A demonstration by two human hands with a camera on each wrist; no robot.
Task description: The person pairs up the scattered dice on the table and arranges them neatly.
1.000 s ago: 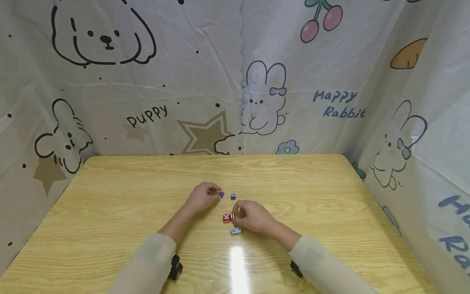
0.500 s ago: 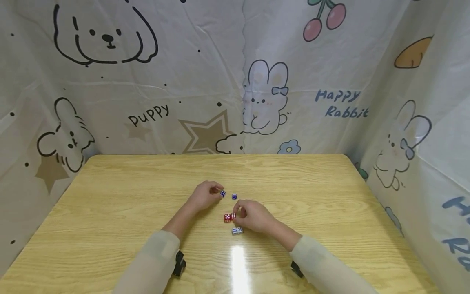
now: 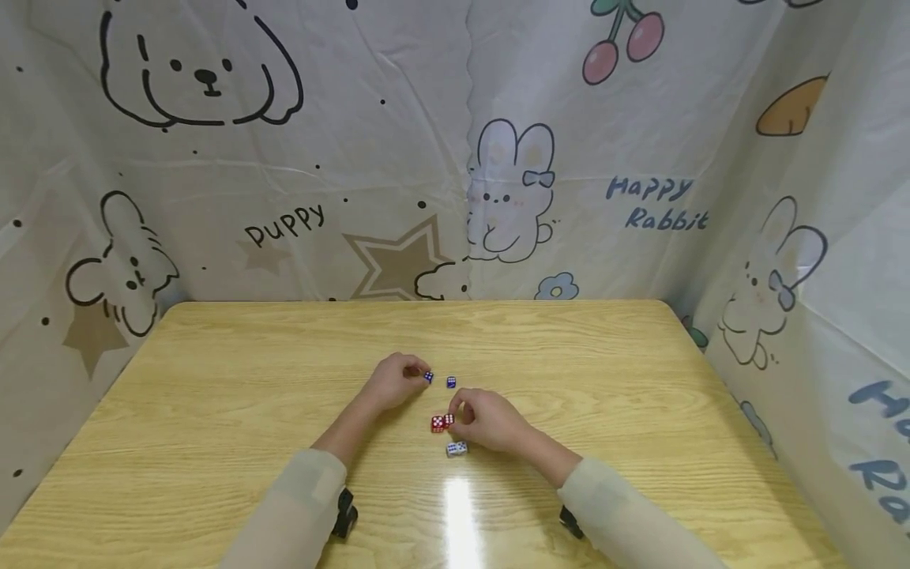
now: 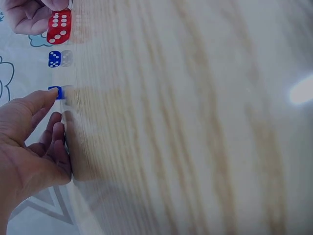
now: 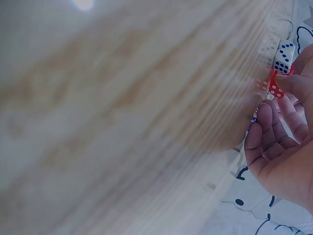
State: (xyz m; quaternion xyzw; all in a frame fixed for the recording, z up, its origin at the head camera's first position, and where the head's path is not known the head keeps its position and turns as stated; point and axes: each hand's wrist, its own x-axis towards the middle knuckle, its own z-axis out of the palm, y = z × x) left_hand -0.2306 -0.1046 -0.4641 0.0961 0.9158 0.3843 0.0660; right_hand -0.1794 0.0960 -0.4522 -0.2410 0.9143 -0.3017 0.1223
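Note:
On the wooden table my left hand [image 3: 396, 381] pinches a small blue die [image 3: 429, 378] at its fingertips; in the left wrist view a fingertip covers part of that blue die [image 4: 59, 93]. A second blue die [image 3: 451, 382] lies a short way to its right. My right hand [image 3: 490, 420] holds a red die [image 3: 449, 419] between thumb and finger, right beside another red die [image 3: 437, 424]. Closer to me, two white dice [image 3: 456, 449] with blue dots sit side by side. In the right wrist view, the thumb lies against the red die [image 5: 276, 90].
The light wooden table [image 3: 235, 395] extends to both sides, with a bright glare strip in front of the dice. A white curtain [image 3: 398, 158] printed with cartoon animals hangs behind and at the sides. Black wrist straps [image 3: 345, 514] show under the sleeves.

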